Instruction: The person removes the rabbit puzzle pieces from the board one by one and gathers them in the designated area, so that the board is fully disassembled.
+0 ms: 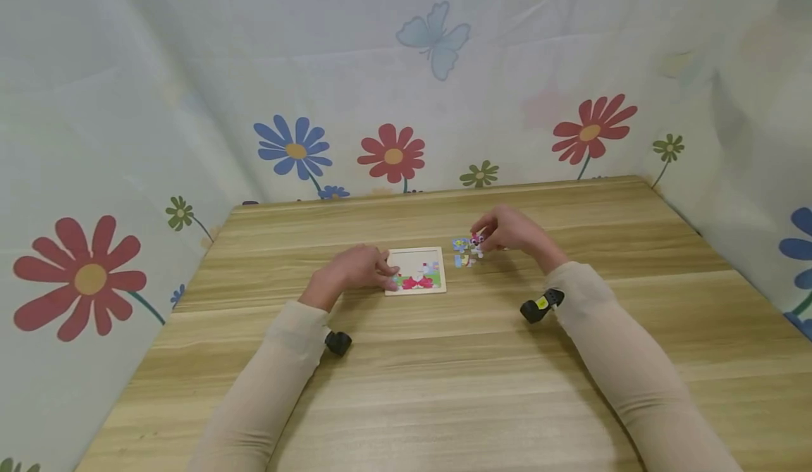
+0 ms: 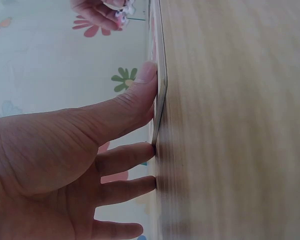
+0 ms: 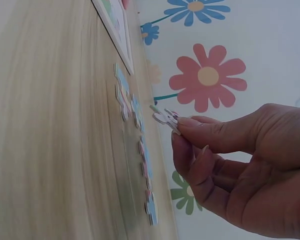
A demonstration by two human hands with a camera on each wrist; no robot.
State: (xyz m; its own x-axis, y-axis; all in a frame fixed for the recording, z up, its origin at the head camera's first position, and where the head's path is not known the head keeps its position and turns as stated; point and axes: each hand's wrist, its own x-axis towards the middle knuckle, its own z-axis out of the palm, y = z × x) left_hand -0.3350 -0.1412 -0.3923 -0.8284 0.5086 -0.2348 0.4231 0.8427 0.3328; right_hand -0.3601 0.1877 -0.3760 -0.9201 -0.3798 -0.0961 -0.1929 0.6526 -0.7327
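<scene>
A small square puzzle board (image 1: 415, 262) with a pale wooden rim lies flat, its near part filled with red, green and white picture pieces. At its left edge, my left hand (image 1: 363, 266) rests with the thumb (image 2: 144, 80) on the rim and fairly straight fingers touching the side. Right of the board, my right hand (image 1: 515, 230) pinches a puzzle piece (image 3: 166, 119) between thumb and fingertip, raised above the table. Beneath it, several loose puzzle pieces (image 1: 461, 245) in light blue, pink and yellow lie on the table.
The wooden table (image 1: 406, 380) runs back to a white cloth (image 1: 342, 49) printed with flowers and a butterfly. Small black cameras (image 1: 339, 343) sit at both wrists, over beige sleeves (image 1: 273, 366).
</scene>
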